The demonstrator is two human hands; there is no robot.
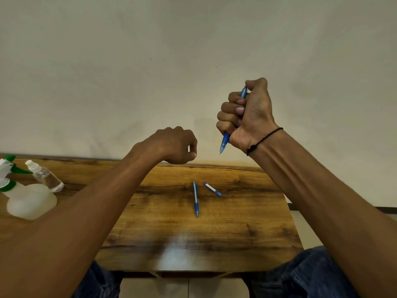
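My right hand point(247, 117) is raised above the table and grips a blue pen point(225, 141) in a fist, tip pointing down, thumb over its top end. My left hand point(175, 146) hovers to the left of it, fingers curled with thumb and forefinger pinched together; whether they hold anything is too small to tell. A second blue pen point(196, 200) lies on the wooden table point(247, 222), and a small blue lead case point(212, 189) lies just right of it.
A white spray bottle with a green trigger point(25, 198) and a small clear bottle point(46, 176) stand at the table's left end. A plain wall rises behind the table. My knees in jeans show below the table's front edge.
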